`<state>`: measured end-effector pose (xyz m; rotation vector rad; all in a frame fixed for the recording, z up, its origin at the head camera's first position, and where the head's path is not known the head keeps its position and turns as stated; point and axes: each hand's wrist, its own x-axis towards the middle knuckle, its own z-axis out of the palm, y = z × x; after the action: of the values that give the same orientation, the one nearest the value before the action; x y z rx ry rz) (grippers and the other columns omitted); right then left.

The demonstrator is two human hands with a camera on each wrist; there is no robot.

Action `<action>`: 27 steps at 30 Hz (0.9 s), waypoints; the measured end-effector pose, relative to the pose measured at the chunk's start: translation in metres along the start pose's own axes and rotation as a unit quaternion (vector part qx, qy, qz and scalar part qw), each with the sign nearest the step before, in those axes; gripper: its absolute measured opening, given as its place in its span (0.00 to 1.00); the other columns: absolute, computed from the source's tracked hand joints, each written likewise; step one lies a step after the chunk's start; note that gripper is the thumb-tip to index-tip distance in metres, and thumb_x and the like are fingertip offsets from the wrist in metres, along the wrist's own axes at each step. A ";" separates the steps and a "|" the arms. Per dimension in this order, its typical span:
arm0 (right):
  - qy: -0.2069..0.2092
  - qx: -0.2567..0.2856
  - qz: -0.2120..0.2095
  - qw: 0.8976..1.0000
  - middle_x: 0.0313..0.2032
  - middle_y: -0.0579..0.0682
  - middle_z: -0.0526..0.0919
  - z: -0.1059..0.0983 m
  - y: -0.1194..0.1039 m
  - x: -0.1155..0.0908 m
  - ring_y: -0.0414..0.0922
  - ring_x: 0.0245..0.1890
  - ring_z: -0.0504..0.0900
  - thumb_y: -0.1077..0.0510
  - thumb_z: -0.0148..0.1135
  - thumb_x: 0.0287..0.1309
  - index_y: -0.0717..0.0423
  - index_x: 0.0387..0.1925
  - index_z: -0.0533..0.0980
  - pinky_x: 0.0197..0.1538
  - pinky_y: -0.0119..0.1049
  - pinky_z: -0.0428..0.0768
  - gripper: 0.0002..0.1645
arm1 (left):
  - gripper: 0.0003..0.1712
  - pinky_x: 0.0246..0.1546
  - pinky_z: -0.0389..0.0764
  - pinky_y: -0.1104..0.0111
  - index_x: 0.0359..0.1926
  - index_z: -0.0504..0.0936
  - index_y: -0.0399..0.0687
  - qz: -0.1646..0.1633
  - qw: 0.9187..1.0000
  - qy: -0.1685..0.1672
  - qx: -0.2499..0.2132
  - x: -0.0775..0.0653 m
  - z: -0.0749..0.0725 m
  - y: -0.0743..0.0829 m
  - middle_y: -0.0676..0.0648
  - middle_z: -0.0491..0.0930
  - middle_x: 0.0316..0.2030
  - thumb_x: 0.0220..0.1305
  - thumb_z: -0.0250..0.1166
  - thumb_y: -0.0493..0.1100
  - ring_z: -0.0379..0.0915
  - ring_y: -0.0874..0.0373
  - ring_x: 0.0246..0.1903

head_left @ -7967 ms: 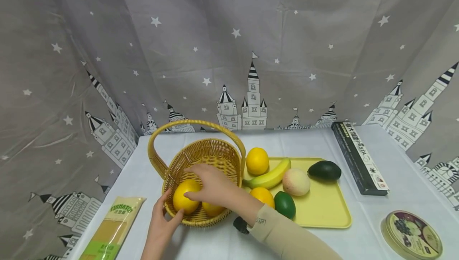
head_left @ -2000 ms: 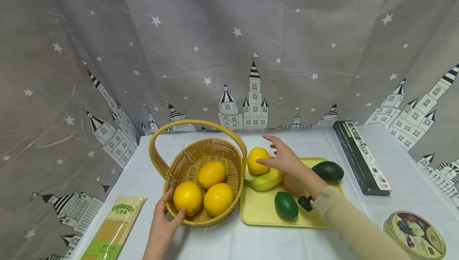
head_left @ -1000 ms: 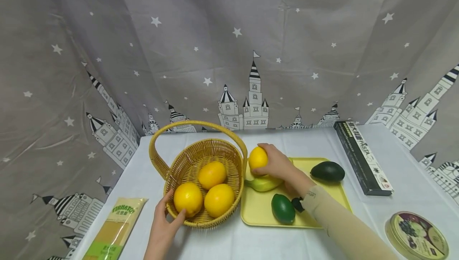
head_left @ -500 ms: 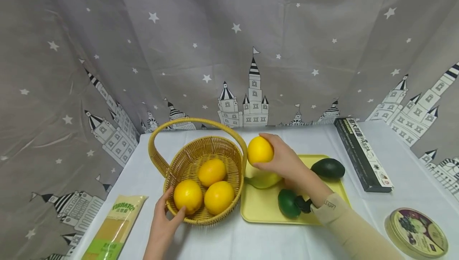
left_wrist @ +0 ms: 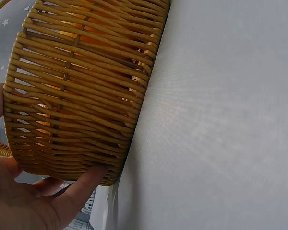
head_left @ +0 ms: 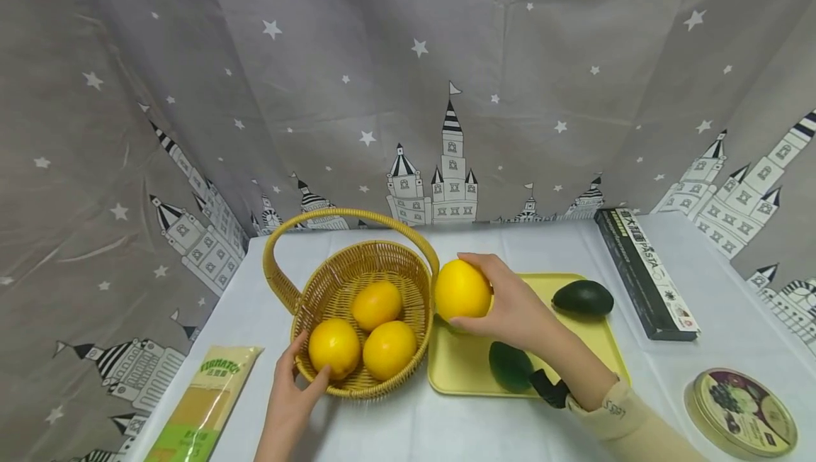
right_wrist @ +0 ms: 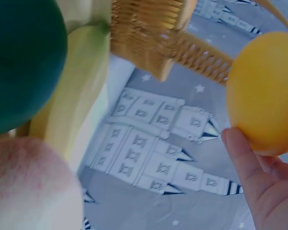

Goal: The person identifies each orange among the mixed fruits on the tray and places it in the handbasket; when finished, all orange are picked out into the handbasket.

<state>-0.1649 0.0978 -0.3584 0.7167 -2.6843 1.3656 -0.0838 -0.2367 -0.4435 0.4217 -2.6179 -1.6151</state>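
Observation:
My right hand (head_left: pixel 513 306) grips a yellow-orange orange (head_left: pixel 463 290) by its side, raised above the tray's left end and close beside the basket's right rim. In the right wrist view the orange (right_wrist: pixel 269 93) is up in the fingers. With thumb over the rim and fingers along the outer wall, my left hand (head_left: pixel 288 395) holds the wicker basket (head_left: pixel 408 263). Three more such fruits lie in it, the near-left orange (head_left: pixel 334 348) right by my thumb. The left wrist view shows the basket's woven wall (left_wrist: pixel 81 96) against my fingers.
The yellow tray (head_left: pixel 574 370) bears a green fruit (head_left: pixel 510 365), a dark avocado (head_left: pixel 583 298), plus a banana (right_wrist: pixel 81 81) and a peach (right_wrist: pixel 33 187) hidden behind my right hand in the head view. Around stand a pasta box (head_left: pixel 647 274), a round tin (head_left: pixel 742 412) and a noodle packet (head_left: pixel 204 405).
Since eight seconds ago, my right hand has left the basket, where three fruits now lie, and taken the orange from the tray's back left, lifting it towards the basket. My left hand stays on the rim.

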 end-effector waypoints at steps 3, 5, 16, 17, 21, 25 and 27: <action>-0.007 0.008 -0.013 1.000 0.59 0.44 0.71 0.004 -0.009 -0.004 0.44 0.48 0.76 0.44 0.79 0.39 0.45 0.67 0.65 0.51 0.42 0.79 0.52 | 0.45 0.68 0.49 0.41 0.75 0.48 0.43 -0.005 1.000 0.000 0.000 0.000 0.000 0.000 0.30 0.42 0.72 0.64 0.62 0.41 0.39 0.31 0.69; -0.018 0.013 -0.025 0.999 0.58 0.42 0.71 0.008 -0.016 -0.005 0.42 0.48 0.76 0.44 0.79 0.39 0.45 0.66 0.65 0.51 0.41 0.79 0.52 | 0.45 0.68 0.49 0.40 0.75 0.47 0.44 -0.006 1.000 0.001 0.001 0.000 0.000 0.000 0.30 0.42 0.72 0.64 0.62 0.41 0.40 0.31 0.69; -0.086 0.036 -0.051 0.994 0.61 0.40 0.69 0.055 -0.045 0.016 0.40 0.52 0.74 0.40 0.76 0.41 0.38 0.69 0.62 0.51 0.40 0.79 0.52 | 0.45 0.67 0.49 0.38 0.75 0.48 0.43 -0.002 1.000 0.003 0.000 -0.001 -0.001 0.001 0.30 0.43 0.72 0.64 0.63 0.42 0.40 0.29 0.69; -0.090 0.037 -0.049 0.994 0.61 0.41 0.69 0.060 -0.047 0.020 0.41 0.52 0.74 0.40 0.76 0.41 0.38 0.69 0.62 0.50 0.40 0.79 0.52 | 0.45 0.67 0.49 0.39 0.75 0.48 0.43 -0.002 1.000 0.003 -0.001 -0.001 -0.001 0.002 0.30 0.43 0.72 0.64 0.63 0.43 0.40 0.30 0.69; -0.098 0.034 -0.042 0.994 0.62 0.43 0.68 0.078 -0.055 0.040 0.42 0.52 0.75 0.40 0.76 0.42 0.38 0.69 0.62 0.48 0.38 0.80 0.52 | 0.44 0.68 0.48 0.39 0.75 0.48 0.44 -0.001 1.000 0.002 -0.002 -0.001 -0.002 0.000 0.31 0.43 0.72 0.64 0.62 0.42 0.40 0.31 0.69; -0.105 0.013 -0.035 0.994 0.63 0.45 0.69 0.091 -0.061 0.060 0.42 0.52 0.75 0.40 0.76 0.41 0.42 0.69 0.63 0.49 0.37 0.79 0.52 | 0.45 0.67 0.49 0.38 0.75 0.48 0.44 0.003 1.000 0.001 -0.001 -0.001 -0.001 0.000 0.30 0.43 0.72 0.65 0.62 0.43 0.41 0.31 0.69; -0.112 -0.005 -0.034 0.993 0.62 0.45 0.71 0.096 -0.062 0.068 0.41 0.52 0.75 0.39 0.76 0.41 0.44 0.68 0.64 0.49 0.35 0.79 0.52 | 0.45 0.67 0.49 0.38 0.75 0.48 0.44 0.004 1.000 -0.001 0.000 0.000 -0.001 0.000 0.30 0.43 0.71 0.65 0.62 0.43 0.41 0.31 0.69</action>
<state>-0.1835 -0.0339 -0.3536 1.0079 -2.7996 1.3288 -0.0833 -0.2372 -0.4435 0.4101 -2.6165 -1.6148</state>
